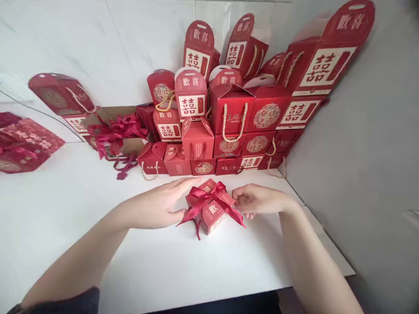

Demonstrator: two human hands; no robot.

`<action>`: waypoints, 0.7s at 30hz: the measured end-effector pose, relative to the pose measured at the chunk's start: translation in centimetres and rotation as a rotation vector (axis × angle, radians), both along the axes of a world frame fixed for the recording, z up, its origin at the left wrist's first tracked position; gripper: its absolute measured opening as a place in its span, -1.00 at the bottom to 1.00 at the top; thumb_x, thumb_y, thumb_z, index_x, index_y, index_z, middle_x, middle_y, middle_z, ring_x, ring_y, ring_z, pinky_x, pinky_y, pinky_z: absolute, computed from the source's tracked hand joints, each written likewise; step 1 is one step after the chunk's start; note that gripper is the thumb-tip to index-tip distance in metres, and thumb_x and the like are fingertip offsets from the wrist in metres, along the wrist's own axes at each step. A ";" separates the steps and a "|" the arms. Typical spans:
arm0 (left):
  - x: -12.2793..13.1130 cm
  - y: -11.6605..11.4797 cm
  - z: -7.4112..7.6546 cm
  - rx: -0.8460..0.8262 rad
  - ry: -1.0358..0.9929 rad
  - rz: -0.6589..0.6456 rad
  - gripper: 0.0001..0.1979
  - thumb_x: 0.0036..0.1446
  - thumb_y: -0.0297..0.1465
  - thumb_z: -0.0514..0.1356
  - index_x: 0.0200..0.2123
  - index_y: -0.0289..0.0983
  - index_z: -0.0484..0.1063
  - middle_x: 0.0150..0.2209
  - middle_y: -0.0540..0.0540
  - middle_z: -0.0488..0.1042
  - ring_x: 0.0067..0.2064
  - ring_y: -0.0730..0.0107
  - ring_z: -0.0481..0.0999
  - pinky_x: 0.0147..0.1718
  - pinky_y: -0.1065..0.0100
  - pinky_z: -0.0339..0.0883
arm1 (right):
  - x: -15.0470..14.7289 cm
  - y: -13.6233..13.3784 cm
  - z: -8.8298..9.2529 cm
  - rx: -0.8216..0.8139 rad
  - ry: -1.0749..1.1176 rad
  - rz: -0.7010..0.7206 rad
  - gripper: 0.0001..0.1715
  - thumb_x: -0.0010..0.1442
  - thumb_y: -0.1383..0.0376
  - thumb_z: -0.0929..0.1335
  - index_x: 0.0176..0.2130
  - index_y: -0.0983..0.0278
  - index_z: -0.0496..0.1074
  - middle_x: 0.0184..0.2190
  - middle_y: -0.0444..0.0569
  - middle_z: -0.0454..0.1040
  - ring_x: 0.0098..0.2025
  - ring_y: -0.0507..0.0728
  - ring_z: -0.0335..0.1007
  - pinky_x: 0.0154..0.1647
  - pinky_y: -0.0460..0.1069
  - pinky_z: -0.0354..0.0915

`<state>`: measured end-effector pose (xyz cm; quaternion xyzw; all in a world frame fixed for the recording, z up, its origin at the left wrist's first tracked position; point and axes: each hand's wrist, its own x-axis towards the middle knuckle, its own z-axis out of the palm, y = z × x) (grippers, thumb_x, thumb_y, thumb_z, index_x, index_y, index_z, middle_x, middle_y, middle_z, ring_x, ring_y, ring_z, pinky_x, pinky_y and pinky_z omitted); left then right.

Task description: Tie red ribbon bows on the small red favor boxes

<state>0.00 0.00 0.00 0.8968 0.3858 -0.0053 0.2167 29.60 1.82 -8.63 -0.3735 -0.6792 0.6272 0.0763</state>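
Note:
A small red gift box (212,212) sits on the white table in front of me, turned at an angle. A dark red satin ribbon (209,197) is tied in a bow over its top, its two tails hanging down the sides. A dark red cord dangles by its left corner. My left hand (166,200) is at the box's left side, fingers stretched out and thumb apart, the thumb tip close to a ribbon tail. At the right side, my right hand (253,199) has its fingers curled in loosely near the box, with nothing visible in them.
Red gift boxes (232,114) with rope handles are stacked several high against the wall behind. Left of them, an open cardboard box (132,146) holds dark red ribbons (126,126). Red bags (28,146) lie far left. A grey wall (356,161) bounds the right.

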 end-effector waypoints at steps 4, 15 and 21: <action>-0.4 -0.9 0.6 0.090 0.027 0.090 -0.42 0.28 -0.20 0.02 0.34 0.00 0.01 0.32 0.02 0.20 0.27 0.17 0.26 0.18 0.25 0.19 | -2.5 -0.6 -0.6 0.102 0.071 0.128 -0.86 0.11 0.32 0.38 -0.26 0.28 0.38 -0.47 -0.18 0.38 -0.47 -0.02 0.29 -0.43 -0.11 0.26; -4.1 0.8 -0.8 0.004 0.142 0.262 -0.04 -0.19 -0.08 0.36 0.31 0.01 0.10 0.12 -0.12 0.39 0.04 0.06 0.47 -0.07 0.30 0.37 | -4.6 -1.0 -2.3 0.281 -0.001 0.106 -0.80 0.20 0.24 0.34 -0.18 0.28 0.47 -0.28 -0.04 0.51 -0.26 0.09 0.41 -0.21 -0.04 0.31; -16.7 1.8 0.4 -0.196 0.017 0.858 -0.12 -0.09 -0.07 0.31 0.26 -0.27 0.13 -0.07 -0.14 0.55 -0.24 0.21 0.59 -0.35 0.36 0.44 | -4.3 -1.0 -3.1 0.312 -0.093 0.094 -0.81 0.22 0.22 0.31 -0.22 0.26 0.47 -0.30 -0.05 0.51 -0.28 0.10 0.41 -0.24 -0.04 0.31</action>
